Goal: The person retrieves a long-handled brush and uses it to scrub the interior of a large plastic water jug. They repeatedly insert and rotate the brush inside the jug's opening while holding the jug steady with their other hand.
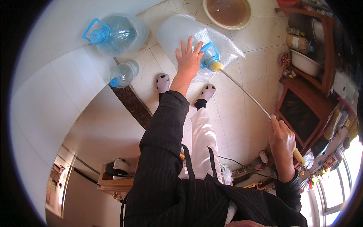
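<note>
A large plastic bottle [209, 55] with a blue carrying handle lies tilted in a sheet of bubble wrap [173, 34] on the floor. My left hand [189, 61] rests spread on the wrap and the bottle's shoulder, fingertips beside the blue handle. In my right hand [282, 139] is a long thin metal rod [244, 90] with a yellowish grip. The rod's far end meets a yellow, sponge-like piece [217, 66] at the bottle's mouth. How far that piece goes into the neck is hidden.
At the upper left stand a large water bottle [122, 34] and a smaller one [126, 72]. A basin of brownish liquid [249, 17] is at the top. Wooden cabinets [309, 85] line the right side. My feet in clogs [208, 91] are just below the wrap.
</note>
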Demonstrator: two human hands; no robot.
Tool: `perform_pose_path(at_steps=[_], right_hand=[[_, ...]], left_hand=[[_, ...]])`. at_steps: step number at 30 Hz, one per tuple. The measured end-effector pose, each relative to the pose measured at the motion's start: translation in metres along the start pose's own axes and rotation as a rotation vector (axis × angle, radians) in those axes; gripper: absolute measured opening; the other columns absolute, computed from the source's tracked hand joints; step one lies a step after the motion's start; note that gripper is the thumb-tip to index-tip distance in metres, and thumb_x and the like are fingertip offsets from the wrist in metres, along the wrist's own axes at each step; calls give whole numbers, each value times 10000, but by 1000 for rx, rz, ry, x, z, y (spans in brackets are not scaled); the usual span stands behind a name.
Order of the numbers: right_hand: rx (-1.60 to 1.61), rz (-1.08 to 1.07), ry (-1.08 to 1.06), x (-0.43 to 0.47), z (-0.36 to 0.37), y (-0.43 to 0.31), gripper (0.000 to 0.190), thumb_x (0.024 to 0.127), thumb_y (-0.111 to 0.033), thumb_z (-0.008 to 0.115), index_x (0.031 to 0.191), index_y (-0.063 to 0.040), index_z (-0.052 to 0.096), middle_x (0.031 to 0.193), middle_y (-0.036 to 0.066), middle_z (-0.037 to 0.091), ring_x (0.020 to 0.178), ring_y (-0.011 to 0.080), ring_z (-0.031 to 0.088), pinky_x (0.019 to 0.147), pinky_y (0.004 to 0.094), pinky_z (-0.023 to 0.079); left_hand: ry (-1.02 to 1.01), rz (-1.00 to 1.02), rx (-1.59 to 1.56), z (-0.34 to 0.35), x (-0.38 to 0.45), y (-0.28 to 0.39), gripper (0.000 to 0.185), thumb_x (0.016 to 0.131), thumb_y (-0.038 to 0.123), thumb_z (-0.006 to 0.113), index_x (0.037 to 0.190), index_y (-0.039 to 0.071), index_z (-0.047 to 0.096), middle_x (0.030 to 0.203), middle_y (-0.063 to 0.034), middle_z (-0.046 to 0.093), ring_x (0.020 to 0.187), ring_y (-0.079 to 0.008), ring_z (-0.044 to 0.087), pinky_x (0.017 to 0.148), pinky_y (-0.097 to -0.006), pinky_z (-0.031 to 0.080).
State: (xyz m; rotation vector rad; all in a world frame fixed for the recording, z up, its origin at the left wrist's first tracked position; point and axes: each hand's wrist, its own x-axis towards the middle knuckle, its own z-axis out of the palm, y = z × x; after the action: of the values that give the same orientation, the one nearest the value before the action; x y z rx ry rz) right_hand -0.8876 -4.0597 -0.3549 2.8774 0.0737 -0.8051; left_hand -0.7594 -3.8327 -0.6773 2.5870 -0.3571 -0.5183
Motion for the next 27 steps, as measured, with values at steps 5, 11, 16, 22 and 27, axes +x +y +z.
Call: perform_pose_path(at_steps=[5, 11, 16, 22, 27], right_hand=[[25, -55, 86, 29, 17, -7, 166, 826, -82, 637, 973, -51, 567, 685, 77, 533, 603, 246, 610, 530, 355, 498], [35, -50, 74, 46, 28, -12, 122, 823, -87, 637, 920, -71, 566, 689, 74, 543, 603, 246, 611, 532, 361, 499], [22, 10, 100, 9, 9, 3, 135, 842, -99, 635, 966, -67, 592, 699, 77, 553, 610, 247, 619, 523, 366, 490], [146, 104, 99, -11, -2, -2, 104, 871, -99, 635, 956, -39, 626, 692, 120, 566, 608, 291, 611, 537, 385, 488], [116, 53, 130, 20, 4, -8, 82, 873, -102, 621, 935, -50, 603, 690, 111, 553, 612, 285, 608, 542, 387, 484]], left_hand=[[-54, -31, -54, 7, -3, 4, 420, 1004, 396, 386, 1413, 303, 390, 1560, -96, 167, 1424, -405, 122, 1099, -625, 131], [-78, -47, -38, 9, -7, 3, 415, 1005, 398, 381, 1412, 318, 387, 1567, -79, 144, 1424, -405, 119, 1100, -627, 125], [-61, -52, -76, 5, -3, 1, 417, 1006, 397, 379, 1413, 308, 389, 1569, -82, 138, 1421, -408, 124, 1094, -635, 129], [-44, -63, -90, 0, 3, -3, 423, 1007, 385, 379, 1423, 310, 388, 1561, -84, 163, 1416, -407, 139, 1091, -635, 121], [-15, -74, -107, 4, 10, -4, 418, 1007, 381, 378, 1420, 318, 389, 1560, -87, 165, 1412, -415, 142, 1089, -637, 128]])
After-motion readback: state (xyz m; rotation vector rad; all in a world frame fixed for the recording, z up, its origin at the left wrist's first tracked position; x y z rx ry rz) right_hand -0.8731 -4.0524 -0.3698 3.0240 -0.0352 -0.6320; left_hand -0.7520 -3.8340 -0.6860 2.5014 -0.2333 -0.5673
